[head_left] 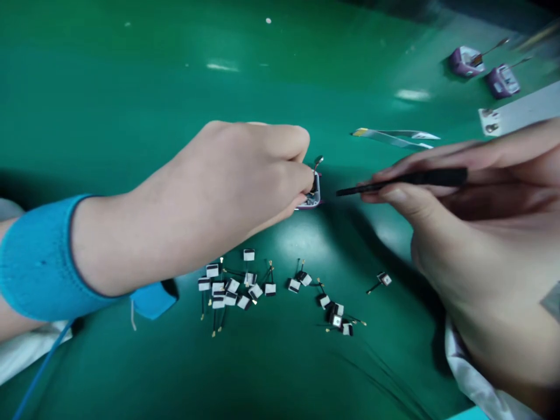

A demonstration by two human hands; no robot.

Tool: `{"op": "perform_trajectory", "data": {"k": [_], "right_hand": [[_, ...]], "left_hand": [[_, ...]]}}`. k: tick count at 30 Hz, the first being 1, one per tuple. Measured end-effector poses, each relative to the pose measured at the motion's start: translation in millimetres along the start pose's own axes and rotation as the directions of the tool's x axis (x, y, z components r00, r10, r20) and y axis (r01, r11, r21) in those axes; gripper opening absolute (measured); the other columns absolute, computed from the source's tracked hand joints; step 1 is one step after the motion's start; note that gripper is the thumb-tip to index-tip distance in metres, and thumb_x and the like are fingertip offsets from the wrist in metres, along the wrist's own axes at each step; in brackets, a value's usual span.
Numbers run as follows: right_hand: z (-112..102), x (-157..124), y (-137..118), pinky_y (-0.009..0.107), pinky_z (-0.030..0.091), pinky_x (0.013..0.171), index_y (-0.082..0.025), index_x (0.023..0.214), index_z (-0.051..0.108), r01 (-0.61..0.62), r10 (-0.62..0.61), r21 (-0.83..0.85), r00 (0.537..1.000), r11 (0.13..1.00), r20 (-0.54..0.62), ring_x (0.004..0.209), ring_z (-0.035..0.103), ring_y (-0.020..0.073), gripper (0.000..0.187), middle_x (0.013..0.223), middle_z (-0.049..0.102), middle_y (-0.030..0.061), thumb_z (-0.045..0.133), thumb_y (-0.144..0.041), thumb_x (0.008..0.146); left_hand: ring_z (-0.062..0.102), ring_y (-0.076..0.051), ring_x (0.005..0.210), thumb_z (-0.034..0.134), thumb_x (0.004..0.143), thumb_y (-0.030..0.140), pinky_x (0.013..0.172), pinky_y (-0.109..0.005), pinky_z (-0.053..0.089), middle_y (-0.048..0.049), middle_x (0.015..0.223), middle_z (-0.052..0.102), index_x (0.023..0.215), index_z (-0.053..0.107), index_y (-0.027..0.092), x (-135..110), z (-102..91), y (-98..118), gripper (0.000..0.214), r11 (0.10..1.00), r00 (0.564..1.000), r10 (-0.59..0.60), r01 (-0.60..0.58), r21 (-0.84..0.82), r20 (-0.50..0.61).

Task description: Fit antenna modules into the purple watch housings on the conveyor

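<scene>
My left hand (245,169) is closed over a small purple-rimmed device housing (315,197) in the middle of the green mat. The fingers cover most of the housing. Its right end shows, with grey parts inside and a thin lead with a round metallic tip (319,160) sticking up. To the right, my right hand (464,216) pinches a slim black tool (420,178), wider at the back and narrow in front. The tool's tip points left toward the housing, a short gap away; its exact kind is not clear.
Several small white-and-black modules (231,284) with short leads lie in loose groups below my left hand, and a single module (384,279) rests farther right. Metal tweezers (394,137) lie above my right hand. Two purple housings (466,62) stand at the upper right, near a white strip (525,108).
</scene>
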State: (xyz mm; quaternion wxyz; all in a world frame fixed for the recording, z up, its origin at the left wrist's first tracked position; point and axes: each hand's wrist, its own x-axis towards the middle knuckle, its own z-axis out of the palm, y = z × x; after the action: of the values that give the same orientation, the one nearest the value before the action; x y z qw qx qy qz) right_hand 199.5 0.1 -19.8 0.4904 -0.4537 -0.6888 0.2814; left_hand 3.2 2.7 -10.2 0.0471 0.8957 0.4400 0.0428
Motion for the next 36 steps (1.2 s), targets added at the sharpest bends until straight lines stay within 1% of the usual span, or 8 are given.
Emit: {"op": "perform_trajectory", "data": {"k": [5,9,18,23,26,29,34,36], "right_hand": [[-10,5,-4,0.034,0.057,0.050,-0.029,0.084,0.055,-0.059,0.065,-0.054,0.992,0.997,0.104,0.077,0.065,0.0227,0.030,0.078,0.065,-0.0013,0.072,-0.037,0.060],[-14,5,-8,0.035,0.056,0.045,-0.034,0.083,0.058,-0.051,0.066,-0.110,0.989,0.993,0.135,0.077,0.065,0.0258,0.029,0.080,0.066,-0.0003,0.073,-0.036,0.058],[-29,-12,7,0.032,0.057,0.042,-0.030,0.081,0.064,-0.067,0.105,-0.163,0.966,0.984,0.237,0.065,0.064,0.0227,0.036,0.076,0.067,0.0002,0.071,-0.008,0.053],[-18,-4,9,0.026,0.060,0.056,-0.023,0.071,0.063,-0.231,0.234,-0.036,0.959,0.972,0.159,0.067,0.063,0.0177,0.026,0.076,0.066,-0.0003,0.071,-0.005,0.053],[-16,3,8,0.025,0.059,0.057,-0.021,0.071,0.062,-0.181,0.185,-0.040,0.971,0.983,0.148,0.067,0.063,0.0171,0.025,0.072,0.066,0.0005,0.072,-0.006,0.053],[-21,10,10,0.020,0.054,0.050,-0.022,0.072,0.062,-0.142,0.169,-0.160,0.971,0.977,0.170,0.058,0.062,0.0140,0.018,0.068,0.066,-0.0007,0.071,-0.013,0.059],[-29,15,10,0.017,0.047,0.039,-0.019,0.079,0.062,-0.156,0.294,-0.336,0.861,0.929,0.415,0.043,0.056,0.0093,0.020,0.056,0.062,-0.0027,0.067,-0.034,0.067],[-35,20,13,0.021,0.046,0.041,-0.017,0.082,0.061,-0.007,0.203,-0.452,0.899,0.892,0.387,0.044,0.054,0.0096,0.024,0.055,0.059,-0.0021,0.065,-0.036,0.069]], "left_hand": [[0.057,-0.019,0.081,0.035,0.086,0.021,0.063,-0.027,0.042,-0.0043,0.085,0.056,0.084,0.057,0.016,-2,6.4,-8,0.022,0.985,0.980,0.157,-0.164,-0.055,-0.123],[0.055,-0.015,0.069,0.035,0.087,0.024,0.055,-0.024,0.039,-0.0052,0.085,0.057,0.100,0.055,0.017,-5,5.9,-9,0.025,0.978,0.969,0.121,-0.154,-0.141,-0.218],[0.056,-0.022,0.089,0.056,0.072,0.049,0.062,-0.025,0.045,-0.0035,0.125,0.045,0.134,0.025,0.028,-15,15.0,-4,0.072,0.872,0.992,-0.100,0.052,-0.486,-0.073],[0.056,-0.016,0.072,0.061,0.067,0.030,0.049,-0.020,0.042,0.0010,0.097,0.060,0.136,0.015,0.029,-9,20.0,-13,0.083,0.825,1.000,-0.019,0.018,-0.565,0.005],[0.057,-0.017,0.079,0.060,0.069,0.027,0.052,-0.020,0.042,0.0009,0.095,0.062,0.136,0.017,0.029,-7,19.6,-14,0.079,0.814,1.000,-0.017,0.004,-0.581,-0.017],[0.057,-0.018,0.082,0.067,0.065,0.030,0.052,-0.020,0.043,0.0000,0.103,0.060,0.135,0.020,0.026,-8,16.8,-14,0.084,0.819,1.000,-0.002,0.013,-0.574,0.020],[0.055,-0.021,0.093,0.064,0.070,0.036,0.052,-0.022,0.044,-0.0020,0.119,0.053,0.134,0.021,0.029,-12,13.2,-16,0.077,0.845,0.997,0.001,0.038,-0.534,0.072],[0.054,-0.021,0.094,0.061,0.073,0.034,0.052,-0.022,0.044,-0.0019,0.118,0.054,0.135,0.018,0.030,-12,12.4,-18,0.075,0.842,0.997,0.007,0.036,-0.538,0.078]]}}
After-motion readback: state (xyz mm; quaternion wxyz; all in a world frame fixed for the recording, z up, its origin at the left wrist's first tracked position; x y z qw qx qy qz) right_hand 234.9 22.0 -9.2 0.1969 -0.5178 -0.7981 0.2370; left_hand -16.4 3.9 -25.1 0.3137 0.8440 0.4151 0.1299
